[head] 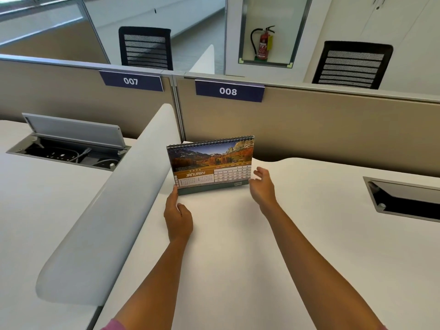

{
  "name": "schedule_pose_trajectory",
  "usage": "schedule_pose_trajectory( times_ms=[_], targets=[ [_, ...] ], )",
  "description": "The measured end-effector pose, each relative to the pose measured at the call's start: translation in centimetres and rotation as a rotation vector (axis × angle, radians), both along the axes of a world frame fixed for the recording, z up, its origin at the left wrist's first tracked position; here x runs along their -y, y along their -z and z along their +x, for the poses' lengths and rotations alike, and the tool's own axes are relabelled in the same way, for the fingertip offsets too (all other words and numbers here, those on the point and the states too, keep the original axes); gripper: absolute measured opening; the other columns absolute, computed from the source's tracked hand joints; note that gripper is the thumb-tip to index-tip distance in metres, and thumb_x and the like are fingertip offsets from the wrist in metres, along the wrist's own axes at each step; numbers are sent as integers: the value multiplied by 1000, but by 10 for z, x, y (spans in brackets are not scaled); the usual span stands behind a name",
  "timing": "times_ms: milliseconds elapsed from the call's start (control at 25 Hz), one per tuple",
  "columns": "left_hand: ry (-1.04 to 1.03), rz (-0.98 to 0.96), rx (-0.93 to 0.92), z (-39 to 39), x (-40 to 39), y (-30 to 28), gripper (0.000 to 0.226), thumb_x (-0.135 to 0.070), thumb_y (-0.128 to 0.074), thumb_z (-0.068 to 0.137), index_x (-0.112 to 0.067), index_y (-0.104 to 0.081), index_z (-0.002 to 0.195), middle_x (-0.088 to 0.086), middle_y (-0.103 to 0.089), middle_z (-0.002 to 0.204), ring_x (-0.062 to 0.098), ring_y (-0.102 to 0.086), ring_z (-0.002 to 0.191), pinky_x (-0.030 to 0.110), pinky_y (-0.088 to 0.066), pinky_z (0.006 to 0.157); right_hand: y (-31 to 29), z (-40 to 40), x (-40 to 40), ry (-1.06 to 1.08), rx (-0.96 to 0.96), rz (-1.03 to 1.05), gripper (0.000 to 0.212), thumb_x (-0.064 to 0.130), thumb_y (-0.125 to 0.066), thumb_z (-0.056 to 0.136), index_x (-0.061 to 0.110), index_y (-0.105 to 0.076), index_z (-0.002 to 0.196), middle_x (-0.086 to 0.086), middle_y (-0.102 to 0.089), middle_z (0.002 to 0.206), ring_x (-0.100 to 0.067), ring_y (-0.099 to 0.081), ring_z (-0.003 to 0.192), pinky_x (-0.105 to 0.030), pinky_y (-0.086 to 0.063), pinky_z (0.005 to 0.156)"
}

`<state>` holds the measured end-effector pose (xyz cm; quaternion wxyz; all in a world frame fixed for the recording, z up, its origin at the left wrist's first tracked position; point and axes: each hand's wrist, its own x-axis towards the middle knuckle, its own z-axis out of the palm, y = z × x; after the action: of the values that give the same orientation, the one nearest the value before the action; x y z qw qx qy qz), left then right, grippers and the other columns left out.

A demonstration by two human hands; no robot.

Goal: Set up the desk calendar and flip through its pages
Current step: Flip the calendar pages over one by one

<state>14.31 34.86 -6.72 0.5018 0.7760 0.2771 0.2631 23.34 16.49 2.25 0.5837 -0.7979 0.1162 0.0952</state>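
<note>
A spiral-bound desk calendar [210, 164] stands upright on the white desk [233, 246], near the beige partition. It shows the January page, a mountain photo above a date grid. My left hand [178, 216] touches its lower left corner with a fingertip, the other fingers curled. My right hand [263, 186] hovers just off the calendar's right edge, fingers spread, holding nothing.
A curved white divider [112, 210] runs along the left of the desk. A beige partition [309, 125] with tags 007 and 008 stands behind. Cable wells lie open at the left [69, 148] and right [404, 198]. Two black chairs and a fire extinguisher stand beyond.
</note>
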Motion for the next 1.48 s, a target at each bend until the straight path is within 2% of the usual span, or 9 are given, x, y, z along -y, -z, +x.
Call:
schedule_pose_trajectory(
  times_ms=[80,440,680,760,960,1080,1240,1320,1480],
  targets=[
    [-6,-7,-5,0,0,0,49,4,-37,98,-12,-44,145,6,-49,147,23,-43,139,22,-29,108,6,-5,-4,-103,-36,-56,54,8,-53,97,16,-33,146,-9,-39,153,-32,-41,137,-41,-42,106],
    [-14,11,-16,0,0,0,49,3,-37,99,-12,-44,145,6,-49,148,24,-43,139,25,-30,109,7,-22,-9,-44,24,-82,48,17,-51,99,15,-39,146,-9,-43,150,-30,-42,137,-42,-40,108],
    [-11,-2,-30,0,0,1,48,0,-38,99,-14,-44,145,5,-48,148,24,-43,139,25,-30,108,9,-29,-4,217,153,0,30,21,-71,86,9,-67,113,-10,-70,116,-23,-67,101,-30,-53,86],
    [-9,-7,-27,0,0,1,49,1,-37,99,-14,-43,145,5,-48,149,24,-43,140,24,-30,108,10,-29,-1,249,159,13,28,21,-76,83,7,-70,106,-11,-74,107,-19,-69,89,-32,-58,84],
    [-2,-15,-22,0,1,-1,53,3,-37,99,-15,-39,148,3,-46,150,21,-42,140,21,-28,107,12,-31,3,249,138,76,22,19,-75,83,9,-72,102,-10,-75,102,-21,-72,88,-37,-60,85],
    [2,-18,-12,-2,1,-3,53,4,-37,98,-14,-39,148,4,-48,149,22,-44,138,22,-29,107,10,-31,8,205,46,182,14,17,-71,87,11,-70,99,-11,-74,104,-21,-71,89,-34,-59,86],
    [8,-36,13,-3,1,-6,48,0,-38,100,-13,-42,146,6,-52,145,23,-48,134,21,-35,103,-15,-39,19,3,-115,479,16,20,-59,95,11,-66,106,-10,-72,112,-23,-67,105,-30,-56,87],
    [14,-43,28,-4,3,-8,41,-5,-42,100,-11,-48,141,9,-57,139,25,-52,129,22,-39,98,-29,-42,24,-85,-162,594,24,34,-54,96,18,-68,106,-5,-73,109,-19,-66,103,-28,-53,85],
    [-16,-54,-10,-6,4,-12,35,-5,-43,100,-6,-52,134,15,-58,135,31,-53,127,25,-38,97,-59,-42,27,-155,-286,863,60,67,-49,84,15,-70,105,-4,-65,91,-14,-57,77,-26,-43,71]
  ],
)
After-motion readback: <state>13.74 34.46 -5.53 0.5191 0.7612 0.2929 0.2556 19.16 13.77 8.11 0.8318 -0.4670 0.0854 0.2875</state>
